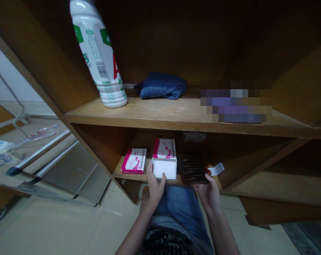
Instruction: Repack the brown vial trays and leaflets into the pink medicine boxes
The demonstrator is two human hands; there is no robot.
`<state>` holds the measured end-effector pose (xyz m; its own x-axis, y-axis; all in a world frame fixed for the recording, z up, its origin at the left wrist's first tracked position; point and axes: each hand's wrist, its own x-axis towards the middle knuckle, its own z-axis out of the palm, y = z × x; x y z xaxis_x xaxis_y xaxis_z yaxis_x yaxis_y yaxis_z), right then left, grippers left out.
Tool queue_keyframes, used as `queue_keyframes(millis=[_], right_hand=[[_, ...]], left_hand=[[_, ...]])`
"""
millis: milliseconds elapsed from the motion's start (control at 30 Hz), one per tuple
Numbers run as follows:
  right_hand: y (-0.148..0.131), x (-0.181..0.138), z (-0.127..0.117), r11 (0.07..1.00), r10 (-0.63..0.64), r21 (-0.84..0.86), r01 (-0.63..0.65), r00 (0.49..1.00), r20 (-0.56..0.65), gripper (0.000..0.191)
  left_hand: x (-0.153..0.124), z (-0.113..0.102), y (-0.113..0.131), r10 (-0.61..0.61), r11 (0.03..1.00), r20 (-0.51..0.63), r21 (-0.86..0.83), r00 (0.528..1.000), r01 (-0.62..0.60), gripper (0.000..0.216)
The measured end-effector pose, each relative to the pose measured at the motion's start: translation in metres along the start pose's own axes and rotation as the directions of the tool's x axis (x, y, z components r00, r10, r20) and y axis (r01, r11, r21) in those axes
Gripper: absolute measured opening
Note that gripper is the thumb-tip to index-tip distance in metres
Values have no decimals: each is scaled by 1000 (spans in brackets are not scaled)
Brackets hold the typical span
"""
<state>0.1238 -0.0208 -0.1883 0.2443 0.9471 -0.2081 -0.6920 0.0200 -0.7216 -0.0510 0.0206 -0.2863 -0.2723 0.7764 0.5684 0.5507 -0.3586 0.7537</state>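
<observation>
Left hand (156, 184) grips the open box (165, 168) at its seven o'clock; right hand (208, 193) pinches the brown vials (193, 168) at three o'clock from it. Good handling means steadying the box flat and keeping the vials level, lightly held.

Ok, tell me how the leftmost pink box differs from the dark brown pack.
The leftmost pink box has flat printed faces; the brown pack is ridged in rows. The box lies untouched on the lower shelf; the pack is in the right hand. Both look roughly rectangular.
</observation>
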Motion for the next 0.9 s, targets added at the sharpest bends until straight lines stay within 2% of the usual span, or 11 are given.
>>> queue_keyframes(millis=[333,600,900], right_hand=[[3,34,-4,976,15,-213,-44,991,-134,34],[3,45,-5,955,37,-288,-78,989,-146,43],[2,48,-4,865,4,-499,-59,994,-111,52]], left_hand=[[2,-2,3,-1,1000,21,22,1000,1,64],[1,-1,0,3,1000,14,16,1000,-3,64],[1,-2,1,-6,1000,12,3,1000,6,62]])
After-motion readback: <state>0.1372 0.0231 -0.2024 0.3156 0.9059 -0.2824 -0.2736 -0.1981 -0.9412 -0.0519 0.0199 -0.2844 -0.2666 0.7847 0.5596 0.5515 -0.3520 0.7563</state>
